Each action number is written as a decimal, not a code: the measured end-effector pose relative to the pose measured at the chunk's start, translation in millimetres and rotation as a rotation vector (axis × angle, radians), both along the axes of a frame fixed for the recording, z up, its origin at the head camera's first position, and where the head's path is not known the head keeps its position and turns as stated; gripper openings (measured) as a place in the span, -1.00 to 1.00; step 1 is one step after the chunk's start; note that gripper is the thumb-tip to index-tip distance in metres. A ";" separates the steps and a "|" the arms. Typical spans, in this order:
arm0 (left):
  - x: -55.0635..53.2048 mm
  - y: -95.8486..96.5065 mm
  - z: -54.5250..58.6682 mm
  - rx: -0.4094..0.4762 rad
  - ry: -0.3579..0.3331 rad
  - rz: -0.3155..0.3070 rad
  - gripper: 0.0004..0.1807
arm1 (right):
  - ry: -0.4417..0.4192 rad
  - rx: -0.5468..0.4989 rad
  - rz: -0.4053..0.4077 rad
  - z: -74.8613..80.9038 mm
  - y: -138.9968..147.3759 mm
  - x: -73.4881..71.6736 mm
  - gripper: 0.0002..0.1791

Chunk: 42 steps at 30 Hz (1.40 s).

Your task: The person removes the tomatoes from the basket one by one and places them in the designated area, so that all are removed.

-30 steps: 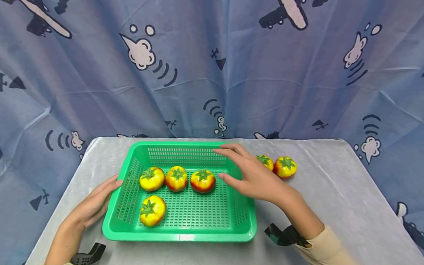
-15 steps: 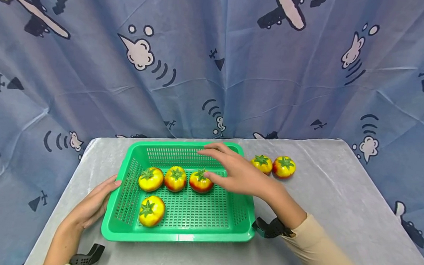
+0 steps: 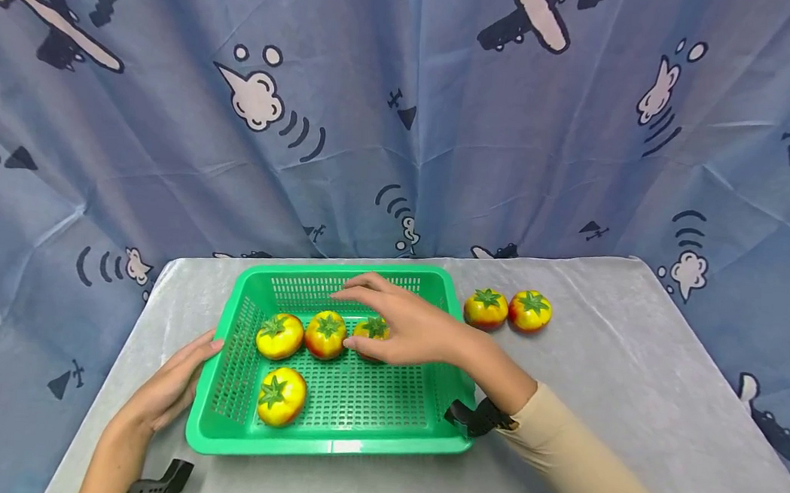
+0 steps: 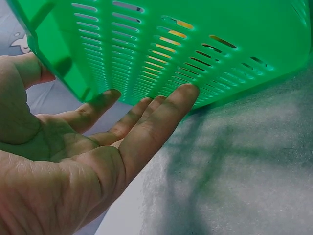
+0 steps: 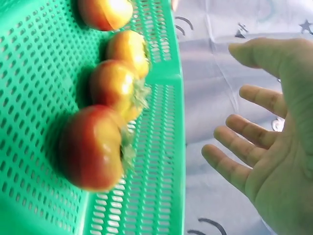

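A green plastic basket holds several yellow-and-red tomatoes with green star-shaped tops. My left hand is at its left side; the thumb laps over the rim and the fingers lie against the slotted outer wall. My right hand hovers over the basket, fingers spread and nothing in them. It partly hides the rightmost tomato of the back row. Left of that are a middle tomato and a left tomato, while a front tomato lies nearer me. The right wrist view shows the open palm beside the basket.
Two more tomatoes, a nearer one and a farther one, sit on the grey cloth-covered table right of the basket. A blue curtain with plane prints hangs behind the table's back edge.
My right hand has moved left over the basket, from its right edge to above the back row, uncovering a tomato on the table. My left hand stays at the rim.
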<state>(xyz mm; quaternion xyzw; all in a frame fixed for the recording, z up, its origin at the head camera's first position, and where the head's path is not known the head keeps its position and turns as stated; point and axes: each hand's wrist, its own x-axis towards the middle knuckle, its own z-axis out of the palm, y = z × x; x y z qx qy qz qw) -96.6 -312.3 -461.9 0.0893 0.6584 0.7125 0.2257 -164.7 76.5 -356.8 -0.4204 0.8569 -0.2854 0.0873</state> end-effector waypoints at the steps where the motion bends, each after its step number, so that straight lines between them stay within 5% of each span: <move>1: -0.1 0.2 0.5 0.001 0.002 0.001 -0.23 | 0.001 0.009 0.016 -0.3 -3.1 -0.5 -0.35; 21: -15.2 7.3 10.4 -0.005 0.033 -0.029 -0.26 | 0.015 0.156 0.174 -1.3 -51.5 -0.3 -0.38; 42: -1.2 0.5 1.0 0.009 0.027 0.019 -0.23 | 0.008 0.369 0.321 -30.5 -95.2 5.2 -0.35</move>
